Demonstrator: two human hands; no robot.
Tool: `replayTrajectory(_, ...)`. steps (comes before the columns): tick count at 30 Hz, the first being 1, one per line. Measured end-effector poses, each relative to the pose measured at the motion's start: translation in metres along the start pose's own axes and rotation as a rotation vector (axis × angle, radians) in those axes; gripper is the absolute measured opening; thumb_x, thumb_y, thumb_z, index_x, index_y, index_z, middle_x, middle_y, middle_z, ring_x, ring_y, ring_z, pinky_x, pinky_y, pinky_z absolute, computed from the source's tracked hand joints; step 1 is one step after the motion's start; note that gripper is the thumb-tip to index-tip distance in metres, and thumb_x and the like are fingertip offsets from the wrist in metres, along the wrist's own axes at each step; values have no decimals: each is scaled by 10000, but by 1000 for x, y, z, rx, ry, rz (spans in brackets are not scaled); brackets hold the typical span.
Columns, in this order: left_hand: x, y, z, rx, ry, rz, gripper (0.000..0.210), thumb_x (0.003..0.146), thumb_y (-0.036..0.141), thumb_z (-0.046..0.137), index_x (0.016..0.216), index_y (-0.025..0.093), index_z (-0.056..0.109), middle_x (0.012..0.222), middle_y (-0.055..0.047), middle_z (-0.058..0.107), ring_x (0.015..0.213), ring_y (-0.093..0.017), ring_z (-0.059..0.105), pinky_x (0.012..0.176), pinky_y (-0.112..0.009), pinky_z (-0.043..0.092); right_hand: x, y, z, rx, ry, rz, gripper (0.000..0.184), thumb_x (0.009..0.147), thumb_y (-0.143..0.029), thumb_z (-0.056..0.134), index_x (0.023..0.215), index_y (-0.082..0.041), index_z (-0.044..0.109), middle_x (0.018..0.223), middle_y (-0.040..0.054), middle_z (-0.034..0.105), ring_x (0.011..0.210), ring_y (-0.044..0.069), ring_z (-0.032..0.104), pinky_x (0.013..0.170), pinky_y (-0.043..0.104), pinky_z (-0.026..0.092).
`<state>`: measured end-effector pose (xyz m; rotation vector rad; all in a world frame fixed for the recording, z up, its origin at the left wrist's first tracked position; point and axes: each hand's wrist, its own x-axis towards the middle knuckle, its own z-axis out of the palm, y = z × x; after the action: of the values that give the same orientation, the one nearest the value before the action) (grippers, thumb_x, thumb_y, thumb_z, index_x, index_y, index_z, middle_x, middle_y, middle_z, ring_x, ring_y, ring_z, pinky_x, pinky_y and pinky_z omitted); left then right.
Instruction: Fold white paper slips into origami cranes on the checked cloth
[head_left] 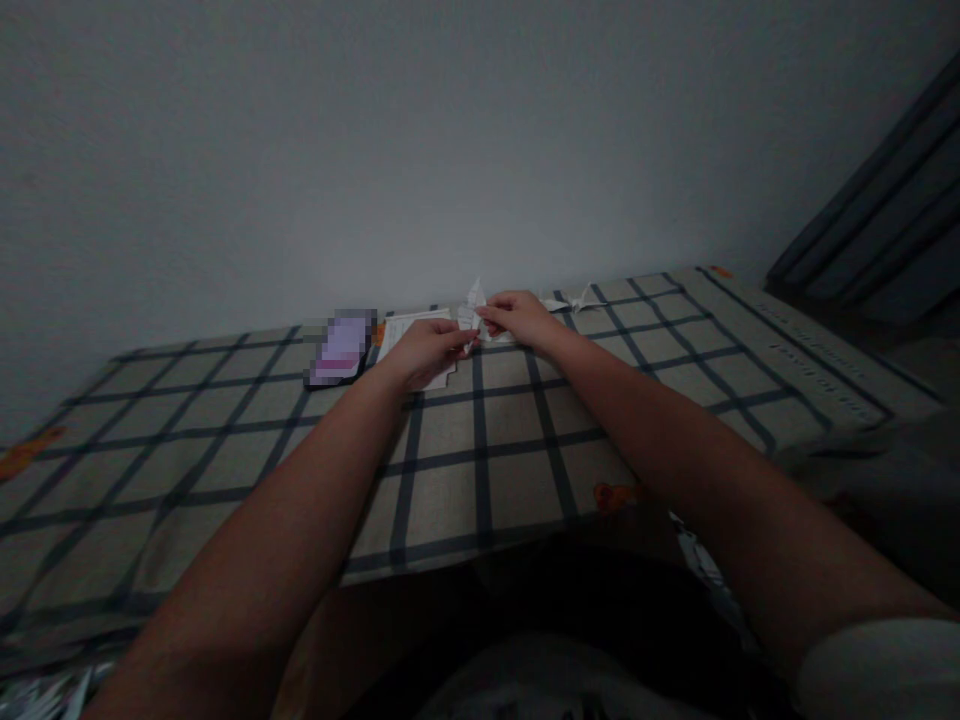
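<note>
near the far edge of a checked cloth (442, 490), folded paper (474, 300) pinched from both sides

behind everything, a matte grey wall (450, 150) rises with a faintly grainy surface. the cloth spreads below it, a beige woven-looking fabric crossed by dark bands in large squares; its right border (810, 345) is a plain strip with printed lettering. at the right, a dark grey curtain (885, 200) hangs in long slanting folds. a loose pale sleeve (877, 660) wraps the right arm at the lower corner, while both forearms are bare.

the left hand (427, 350) closes thumb and fingers on the lower part of the folded paper; the right hand (521, 315) pinches its right side between thumb and finger. the paper is thin, white and creased, standing up to a sharp point between the hands.

partly under the left hand lie flat paper sheets (397, 328) with straight edges. just left of them rests a slim rectangular device (341, 350), its lilac face pixelated. beyond the right hand sits a small, angular white paper piece (585, 298) with spiky ends. orange motifs (619, 496) dot the fabric.
</note>
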<state>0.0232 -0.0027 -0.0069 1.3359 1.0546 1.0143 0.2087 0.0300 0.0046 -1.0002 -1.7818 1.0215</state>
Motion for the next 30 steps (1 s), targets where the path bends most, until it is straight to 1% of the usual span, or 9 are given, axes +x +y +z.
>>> replayTrajectory(3, -3, 4, 2, -8, 20, -7, 228, 646, 316, 852, 647, 155, 691, 636, -46, 632, 561, -123, 530, 558, -272, 403, 1, 1, 2, 114, 18, 41, 221, 892, -264, 652, 701, -155, 634, 633, 2, 617, 581, 102, 555, 578, 221, 448)
replayTrajectory(6, -5, 6, 3, -27, 46, 4, 251, 633, 320, 865, 632, 152, 678, 613, -39, 625, 556, -118, 531, 545, -258, 399, 1, 2, 3, 194, -20, 84, 181, 888, -263, 667, 748, -149, 662, 672, 7, 639, 594, 95, 574, 585, 209, 473)
replayTrajectory(9, -3, 5, 3, -22, 43, 8, 248, 625, 322, 866, 632, 149, 688, 611, -41, 632, 555, -114, 533, 522, -245, 386, 1, 2, 2, 173, -62, 86, 150, 866, -238, 694, 750, -145, 675, 655, 0, 634, 586, 86, 556, 563, 193, 454)
replayTrajectory(11, -1, 3, 3, -41, 25, 10, 223, 630, 309, 858, 646, 147, 706, 636, -50, 650, 572, -117, 547, 528, -242, 397, 0, 3, 2, 157, -66, 76, 148, 860, -225, 698, 736, -147, 672, 644, -2, 632, 584, 86, 550, 564, 197, 447)
replayTrajectory(16, 4, -5, 1, -113, -11, 9, 183, 660, 271, 838, 725, 123, 752, 780, -85, 708, 683, -125, 620, 629, -231, 464, -1, 0, 1, 140, -59, 57, 175, 868, -231, 687, 715, -150, 661, 667, 12, 646, 605, 102, 568, 609, 233, 463)
replayTrajectory(20, 4, -6, 0, -112, -21, 4, 165, 676, 249, 823, 703, 108, 741, 740, -79, 694, 646, -108, 608, 626, -218, 457, -2, -4, 2, 136, -39, 66, 193, 868, -223, 682, 694, -148, 646, 621, -5, 612, 585, 94, 549, 584, 219, 449)
replayTrajectory(24, 1, -1, 0, -79, -31, 7, 185, 694, 262, 818, 673, 110, 713, 659, -60, 655, 586, -96, 566, 558, -215, 407, -2, -2, 3, 193, -40, 86, 180, 889, -218, 659, 723, -147, 645, 618, -9, 615, 573, 82, 553, 559, 188, 453)
replayTrajectory(27, -2, 3, 1, -66, 8, -3, 209, 693, 273, 824, 650, 123, 686, 618, -45, 635, 560, -94, 543, 524, -216, 372, -2, 0, 4, 223, -75, 97, 166, 897, -237, 650, 761, -145, 667, 626, -3, 627, 571, 81, 560, 553, 181, 454)
replayTrajectory(30, -3, 4, 2, -75, 13, 11, 249, 673, 294, 840, 618, 130, 660, 611, -45, 633, 576, -100, 555, 544, -219, 386, -3, 2, 3, 185, -112, 86, 125, 871, -206, 666, 769, -137, 690, 619, -4, 629, 564, 78, 553, 547, 180, 442)
